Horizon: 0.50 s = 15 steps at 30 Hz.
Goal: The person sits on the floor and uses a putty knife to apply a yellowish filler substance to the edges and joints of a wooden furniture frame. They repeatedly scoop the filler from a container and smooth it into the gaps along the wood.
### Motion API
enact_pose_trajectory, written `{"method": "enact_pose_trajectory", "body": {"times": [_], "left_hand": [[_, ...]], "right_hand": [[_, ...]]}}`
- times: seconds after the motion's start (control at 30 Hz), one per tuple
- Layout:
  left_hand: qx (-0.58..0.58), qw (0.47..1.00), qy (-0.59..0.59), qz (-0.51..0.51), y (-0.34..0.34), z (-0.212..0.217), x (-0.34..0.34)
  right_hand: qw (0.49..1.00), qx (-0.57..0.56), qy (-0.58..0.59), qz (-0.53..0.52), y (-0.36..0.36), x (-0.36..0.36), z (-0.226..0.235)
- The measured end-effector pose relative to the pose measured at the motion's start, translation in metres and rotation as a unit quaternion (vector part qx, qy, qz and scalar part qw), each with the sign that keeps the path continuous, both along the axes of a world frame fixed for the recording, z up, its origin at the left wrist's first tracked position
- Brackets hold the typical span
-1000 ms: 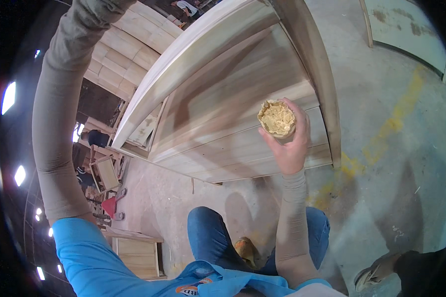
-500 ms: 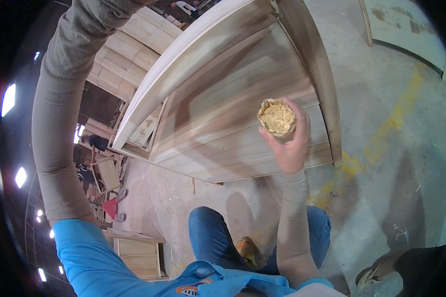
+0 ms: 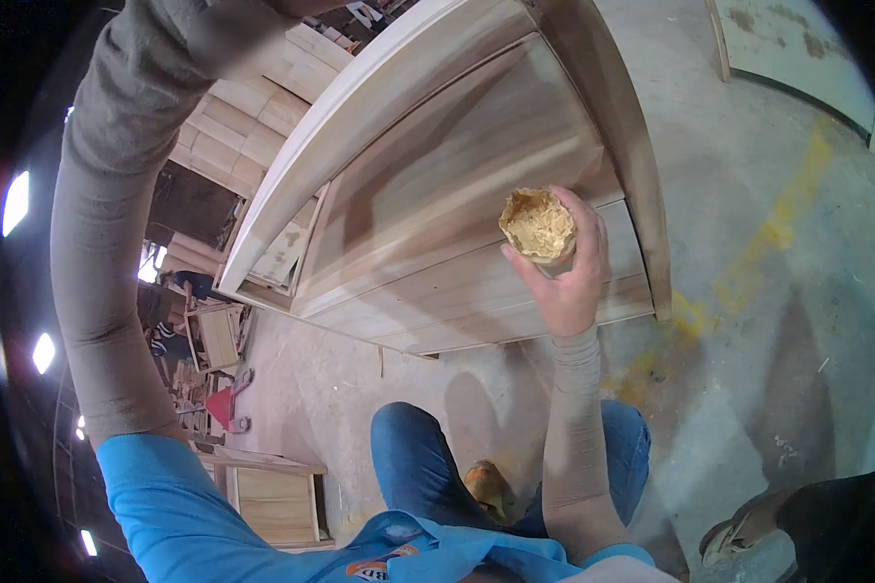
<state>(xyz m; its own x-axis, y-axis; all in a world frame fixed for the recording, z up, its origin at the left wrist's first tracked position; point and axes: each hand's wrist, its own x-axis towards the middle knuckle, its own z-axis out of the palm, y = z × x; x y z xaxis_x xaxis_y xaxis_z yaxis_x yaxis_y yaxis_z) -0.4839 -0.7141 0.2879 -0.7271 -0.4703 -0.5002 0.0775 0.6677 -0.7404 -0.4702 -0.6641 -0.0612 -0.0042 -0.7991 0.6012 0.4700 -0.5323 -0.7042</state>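
Observation:
My right hand (image 3: 569,277) grips a small container (image 3: 539,227) filled with yellowish, crumbly paste, holding it in front of the lower panel of a pale wooden door (image 3: 457,204) that stands before me. My left arm (image 3: 117,214), in a grey sleeve, reaches up and out past the top edge of the picture, so my left hand is hidden. The door has planked panels and a darker frame along its right side.
Stacked pale timber (image 3: 253,117) lies behind the door at the upper left. A small wooden cabinet (image 3: 267,500) and a red tool (image 3: 222,406) sit on the concrete floor at the lower left. Yellow paint marks (image 3: 768,243) cross the floor at right. A dark shoe (image 3: 749,534) shows at the lower right.

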Motion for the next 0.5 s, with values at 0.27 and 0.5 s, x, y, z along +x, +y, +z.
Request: {"method": "enact_pose_trajectory", "body": {"times": [0.27, 0.5], "left_hand": [[-0.046, 0.993, -0.112, 0.008, 0.007, -0.001, -0.015], [-0.033, 0.99, -0.097, 0.096, 0.011, 0.0, -0.022]], "right_hand": [[1.0, -0.012, 0.005, -0.008, -0.002, -0.002, 0.002], [1.0, 0.002, -0.005, 0.015, 0.009, 0.003, 0.006]]}}
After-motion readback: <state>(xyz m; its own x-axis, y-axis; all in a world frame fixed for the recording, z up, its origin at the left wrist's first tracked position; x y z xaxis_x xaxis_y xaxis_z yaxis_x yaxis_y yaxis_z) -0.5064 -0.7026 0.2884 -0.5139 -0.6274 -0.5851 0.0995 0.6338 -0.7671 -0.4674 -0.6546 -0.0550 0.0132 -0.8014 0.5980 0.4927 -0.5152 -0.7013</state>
